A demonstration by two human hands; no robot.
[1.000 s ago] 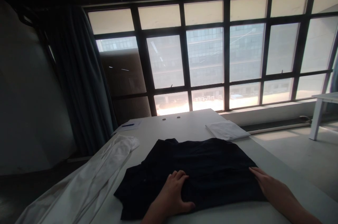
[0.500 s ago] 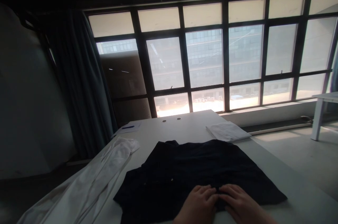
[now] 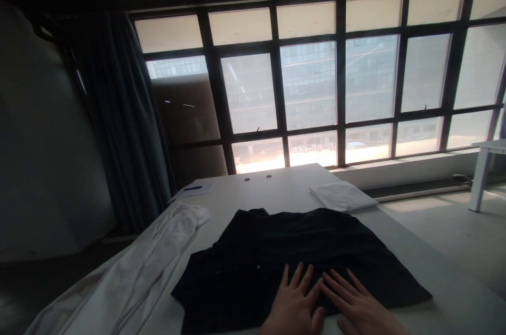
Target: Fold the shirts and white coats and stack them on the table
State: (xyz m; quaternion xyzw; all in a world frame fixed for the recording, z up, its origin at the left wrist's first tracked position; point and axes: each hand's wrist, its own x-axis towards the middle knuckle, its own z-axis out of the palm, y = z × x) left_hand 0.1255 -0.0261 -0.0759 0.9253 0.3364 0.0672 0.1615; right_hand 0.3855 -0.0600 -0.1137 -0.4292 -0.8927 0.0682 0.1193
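Observation:
A dark garment, which looks like a shirt [image 3: 292, 237], lies spread on the white table [image 3: 253, 195], with small light buttons on its left part. My left hand [image 3: 294, 301] rests flat on the near edge of the shirt, fingers spread. Beside it, my right hand [image 3: 356, 301] also lies on the cloth with its fingers apart. The two hands nearly meet at the fingertips. Neither hand grips the fabric. Some of the shirt's near side is hidden under the hands and by the frame's lower edge.
Rumpled white cloth [image 3: 154, 258] hangs along the table's left side. A folded white cloth [image 3: 343, 196] lies at the far right. Paper [image 3: 203, 191] with a blue pen [image 3: 193, 188] sits at the far left. Another white table [image 3: 480, 177] stands at right, near the windows.
Both hands have opened from bunched fingers at the shirt's near edge to spread fingers lying flat on it, reaching slightly farther forward. The shirt looks much the same.

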